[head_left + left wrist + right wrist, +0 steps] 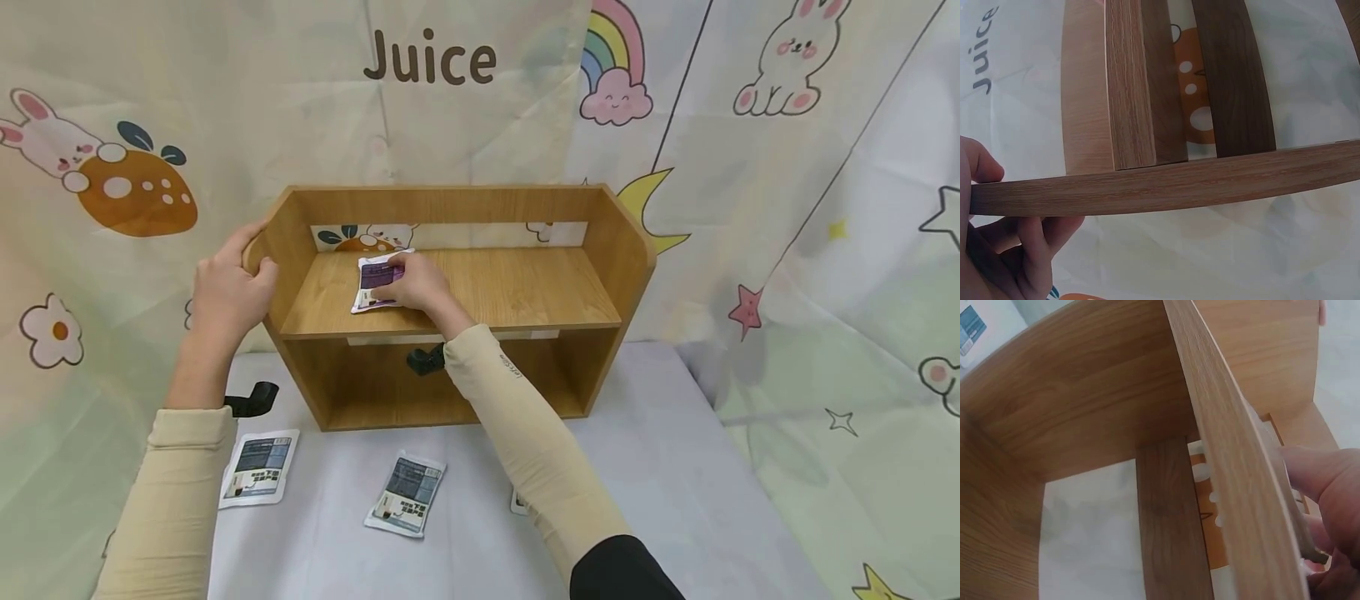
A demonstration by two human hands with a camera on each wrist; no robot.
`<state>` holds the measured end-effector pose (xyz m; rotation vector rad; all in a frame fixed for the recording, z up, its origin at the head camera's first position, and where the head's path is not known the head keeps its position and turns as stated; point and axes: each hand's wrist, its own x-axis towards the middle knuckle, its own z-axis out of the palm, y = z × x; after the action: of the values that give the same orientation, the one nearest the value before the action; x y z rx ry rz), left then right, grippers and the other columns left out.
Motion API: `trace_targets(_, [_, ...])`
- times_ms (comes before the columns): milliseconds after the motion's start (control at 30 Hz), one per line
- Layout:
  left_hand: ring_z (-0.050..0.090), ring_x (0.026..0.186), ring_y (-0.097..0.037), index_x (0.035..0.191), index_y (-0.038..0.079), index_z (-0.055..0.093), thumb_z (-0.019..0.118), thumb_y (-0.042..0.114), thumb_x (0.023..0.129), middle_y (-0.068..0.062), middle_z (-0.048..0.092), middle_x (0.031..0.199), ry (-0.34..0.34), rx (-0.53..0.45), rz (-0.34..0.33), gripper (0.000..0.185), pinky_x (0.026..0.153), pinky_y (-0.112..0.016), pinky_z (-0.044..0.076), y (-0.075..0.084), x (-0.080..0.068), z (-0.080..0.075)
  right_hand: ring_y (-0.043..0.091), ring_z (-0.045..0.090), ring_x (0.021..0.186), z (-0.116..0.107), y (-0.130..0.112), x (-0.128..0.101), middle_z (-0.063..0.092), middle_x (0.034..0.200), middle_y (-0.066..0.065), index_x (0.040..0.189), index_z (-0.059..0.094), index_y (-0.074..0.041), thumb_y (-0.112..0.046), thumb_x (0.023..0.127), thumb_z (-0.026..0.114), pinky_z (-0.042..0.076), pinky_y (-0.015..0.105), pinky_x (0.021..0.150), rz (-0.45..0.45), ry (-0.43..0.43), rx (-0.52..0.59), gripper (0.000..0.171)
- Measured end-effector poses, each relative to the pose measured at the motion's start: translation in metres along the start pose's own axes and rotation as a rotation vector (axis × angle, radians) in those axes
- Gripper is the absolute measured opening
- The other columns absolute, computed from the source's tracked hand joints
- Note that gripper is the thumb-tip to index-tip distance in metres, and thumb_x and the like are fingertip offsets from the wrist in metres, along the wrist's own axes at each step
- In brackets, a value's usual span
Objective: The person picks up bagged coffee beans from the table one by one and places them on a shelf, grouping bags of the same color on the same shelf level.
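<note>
The wooden shelf unit (450, 300) stands toward the back of the white tabletop (675, 475), right against the printed curtain (825, 250), so nothing has room to pass behind it. Its upper board is open above and bare along its whole right half, out to the right side panel. The compartment beneath is open to the front. The tabletop to the right of the unit lies free up to the curtain's folds.

My left hand (225, 292) grips the left side panel near its top front corner, thumb on the inner face and fingers wrapped round the outside; the left wrist view shows my fingers (1035, 250) curled under the panel's edge and the thumb above it.

My right hand (416, 283) reaches over the front edge of the upper board and lies on the purple-and-white packet (377, 283), which sits flat on the left half of that board, nearer the back rail than the front edge and well clear of the left panel. My fingers are bent over the packet's right part, holding it down against the wood; I cannot tell whether the thumb is tucked beneath it.

On the tabletop in front of the unit lie two grey-and-white packets: one (258, 467) near the front left, just beside my left sleeve, the other (407, 493) toward the middle, between my two forearms. They lie apart.
</note>
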<state>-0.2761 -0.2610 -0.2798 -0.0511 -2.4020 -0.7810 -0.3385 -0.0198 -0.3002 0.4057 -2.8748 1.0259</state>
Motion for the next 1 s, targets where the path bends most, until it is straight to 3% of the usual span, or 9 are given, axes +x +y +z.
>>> trace_targets(267, [0.064,0.073,-0.036,0.146,0.030,0.046,0.044,0.025,0.095,-0.023,0.064,0.115,0.010,-0.005,-0.009,0.051,0.040,-0.022,0.038,-0.003,-0.001,0.001,0.014,0.053,0.104,0.003,0.002,-0.002,0.061,0.124,-0.003,0.131,0.061,-0.019,-0.051,0.072,0.082,0.034,0.034,0.086,0.004,0.024,-0.046,0.070])
trace_targets(567, [0.065,0.078,-0.038,0.146,0.031,0.045,0.043,0.025,0.095,-0.022,0.064,0.116,0.004,-0.016,-0.013,0.052,0.045,-0.028,0.043,-0.002,-0.002,0.002,0.013,0.054,0.100,0.004,0.002,-0.004,0.062,0.122,-0.004,0.132,0.061,-0.022,-0.060,0.070,0.079,0.035,0.034,0.082,-0.010,0.044,-0.114,0.075])
trace_targets(733, [0.064,0.073,-0.036,0.147,0.031,0.044,0.042,0.025,0.095,-0.023,0.063,0.117,0.002,-0.023,-0.024,0.052,0.041,-0.027,0.042,-0.003,-0.003,0.003,0.013,0.053,0.101,0.006,0.003,-0.004,0.062,0.122,-0.003,0.131,0.061,-0.023,-0.063,0.075,0.073,0.037,0.033,0.080,-0.023,0.070,-0.143,0.069])
trace_targets(833, [0.064,0.069,-0.036,0.147,0.030,0.044,0.041,0.025,0.096,-0.024,0.063,0.117,0.007,-0.024,-0.031,0.052,0.037,-0.023,0.040,-0.002,-0.002,0.003,0.013,0.053,0.103,0.002,0.003,-0.006,0.061,0.122,-0.001,0.130,0.062,-0.022,-0.061,0.080,0.069,0.039,0.033,0.081,-0.043,0.088,-0.127,0.064])
trace_targets(1000, [0.066,0.076,-0.039,0.147,0.028,0.044,0.041,0.025,0.096,-0.024,0.062,0.120,0.000,-0.027,-0.032,0.051,0.038,-0.016,0.038,0.001,-0.001,0.003,0.016,0.053,0.103,-0.011,0.008,-0.016,0.060,0.119,0.004,0.127,0.063,-0.016,-0.051,0.086,0.069,0.043,0.031,0.082,-0.081,0.081,-0.010,0.054])
